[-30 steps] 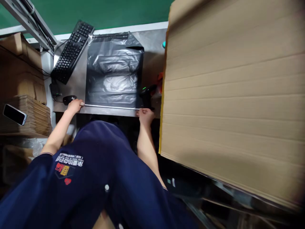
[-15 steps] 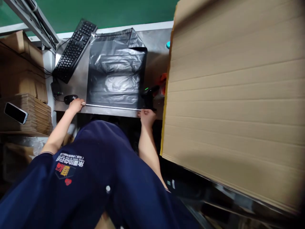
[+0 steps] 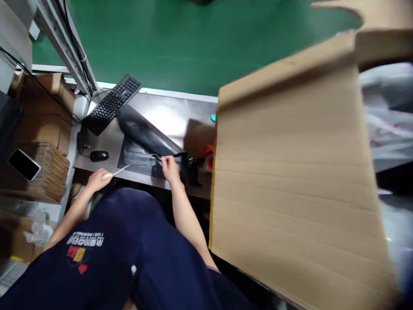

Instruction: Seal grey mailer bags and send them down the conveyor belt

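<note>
A thin white strip (image 3: 124, 168), like the backing of an adhesive seal, is pinched at its left end in my left hand (image 3: 98, 179). My right hand (image 3: 171, 168) has its fingers closed on the strip's other end, and the part between is slack and curled. Below it lies a black plastic bag (image 3: 151, 137) on the metal table, its far part rolled over towards me. The right hand is over the bag's near edge; the left hand is off its left corner, close to a black computer mouse (image 3: 99, 156).
A large cardboard box (image 3: 290, 172) fills the right side. A black keyboard (image 3: 112, 103) lies at the table's back left. A dark device with a green light (image 3: 192, 165) stands between bag and box. On the left, a phone (image 3: 24, 165) rests on stacked flat cardboard (image 3: 48, 172).
The strip was straight and taut along the bag's near edge; now it hangs loose. The bag lay flat and is now folded over. My right hand has moved left, nearer my left hand.
</note>
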The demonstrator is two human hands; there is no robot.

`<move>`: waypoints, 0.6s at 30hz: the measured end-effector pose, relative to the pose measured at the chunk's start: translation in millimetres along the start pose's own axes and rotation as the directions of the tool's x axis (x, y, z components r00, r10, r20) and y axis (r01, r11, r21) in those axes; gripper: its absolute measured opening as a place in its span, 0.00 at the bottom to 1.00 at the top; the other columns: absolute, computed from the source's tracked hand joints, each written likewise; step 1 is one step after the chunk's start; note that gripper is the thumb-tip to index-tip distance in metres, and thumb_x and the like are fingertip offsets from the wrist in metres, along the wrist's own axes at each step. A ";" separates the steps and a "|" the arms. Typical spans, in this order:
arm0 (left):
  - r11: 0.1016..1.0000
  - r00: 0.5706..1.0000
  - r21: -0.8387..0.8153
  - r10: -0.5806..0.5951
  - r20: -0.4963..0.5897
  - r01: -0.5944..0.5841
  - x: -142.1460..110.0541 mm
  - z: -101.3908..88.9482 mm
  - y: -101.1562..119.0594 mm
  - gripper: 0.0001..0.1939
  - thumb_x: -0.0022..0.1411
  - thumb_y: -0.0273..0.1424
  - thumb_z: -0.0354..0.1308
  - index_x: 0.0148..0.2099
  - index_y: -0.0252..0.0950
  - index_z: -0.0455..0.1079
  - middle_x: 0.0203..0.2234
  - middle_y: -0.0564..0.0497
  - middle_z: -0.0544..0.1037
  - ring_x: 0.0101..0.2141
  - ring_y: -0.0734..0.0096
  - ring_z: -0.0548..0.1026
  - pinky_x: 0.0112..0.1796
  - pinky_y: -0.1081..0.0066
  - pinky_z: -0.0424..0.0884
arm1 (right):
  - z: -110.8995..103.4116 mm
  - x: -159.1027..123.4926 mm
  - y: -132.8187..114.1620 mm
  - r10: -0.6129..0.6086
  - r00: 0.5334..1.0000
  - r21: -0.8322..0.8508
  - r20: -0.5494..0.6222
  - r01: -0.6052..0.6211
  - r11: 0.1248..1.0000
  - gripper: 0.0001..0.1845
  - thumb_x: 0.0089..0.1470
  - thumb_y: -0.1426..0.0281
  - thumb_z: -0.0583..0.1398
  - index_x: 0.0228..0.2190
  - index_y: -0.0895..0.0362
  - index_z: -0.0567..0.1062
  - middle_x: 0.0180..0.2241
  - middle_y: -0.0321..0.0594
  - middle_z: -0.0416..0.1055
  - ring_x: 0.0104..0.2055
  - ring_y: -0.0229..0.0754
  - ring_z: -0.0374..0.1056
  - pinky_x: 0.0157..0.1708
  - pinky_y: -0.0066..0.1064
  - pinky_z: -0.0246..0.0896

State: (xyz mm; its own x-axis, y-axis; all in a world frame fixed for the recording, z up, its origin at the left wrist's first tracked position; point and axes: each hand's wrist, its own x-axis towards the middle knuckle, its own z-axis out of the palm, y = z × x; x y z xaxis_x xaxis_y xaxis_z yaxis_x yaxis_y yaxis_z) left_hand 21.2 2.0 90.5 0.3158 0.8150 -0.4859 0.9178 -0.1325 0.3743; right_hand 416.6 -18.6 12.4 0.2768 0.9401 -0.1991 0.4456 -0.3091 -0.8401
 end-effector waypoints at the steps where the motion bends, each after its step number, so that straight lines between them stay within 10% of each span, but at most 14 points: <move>1: 0.996 0.999 -0.082 0.049 0.016 -0.048 0.7 9.5 1.2 0.14 0.64 0.40 0.60 0.49 0.44 0.80 0.52 0.45 0.82 0.52 0.56 0.79 0.53 0.62 0.75 | 6.9 17.4 -13.9 -0.064 0.991 -0.011 0.121 0.065 0.998 0.15 0.62 0.53 0.55 0.36 0.50 0.71 0.42 0.48 0.81 0.46 0.53 0.77 0.53 0.47 0.71; 6: 0.911 0.965 -0.355 0.252 0.071 -0.212 36.8 47.4 36.6 0.19 0.57 0.37 0.67 0.50 0.41 0.81 0.65 0.44 0.75 0.65 0.52 0.72 0.66 0.56 0.68 | 49.4 54.6 -50.8 -0.151 0.841 0.066 0.520 0.137 0.988 0.17 0.58 0.51 0.59 0.29 0.50 0.69 0.42 0.44 0.81 0.48 0.51 0.76 0.53 0.45 0.70; 11: 0.920 0.966 -0.343 0.237 0.105 -0.189 62.5 65.2 64.5 0.15 0.55 0.33 0.67 0.47 0.40 0.81 0.69 0.43 0.70 0.68 0.46 0.68 0.65 0.50 0.68 | 73.3 70.7 -46.9 -0.182 0.790 0.158 0.585 0.109 0.981 0.22 0.57 0.45 0.59 0.30 0.50 0.70 0.49 0.46 0.80 0.55 0.52 0.74 0.58 0.47 0.68; 18: 0.918 0.991 -0.396 0.057 0.122 -0.004 66.6 77.1 71.2 0.21 0.58 0.37 0.67 0.55 0.42 0.80 0.62 0.45 0.78 0.62 0.49 0.74 0.63 0.54 0.70 | 37.0 195.6 -46.0 -0.238 0.844 0.046 0.481 0.247 0.968 0.16 0.59 0.50 0.57 0.32 0.49 0.67 0.45 0.49 0.76 0.61 0.59 0.67 0.68 0.55 0.55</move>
State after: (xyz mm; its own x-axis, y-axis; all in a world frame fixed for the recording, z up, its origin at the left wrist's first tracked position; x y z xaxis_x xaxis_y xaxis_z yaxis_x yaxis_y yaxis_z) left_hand 126.1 3.3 23.9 0.3944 0.7309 -0.5569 0.7461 0.0991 0.6585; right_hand 418.7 184.9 -6.6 -0.2816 0.9362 -0.2104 0.4606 -0.0605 -0.8855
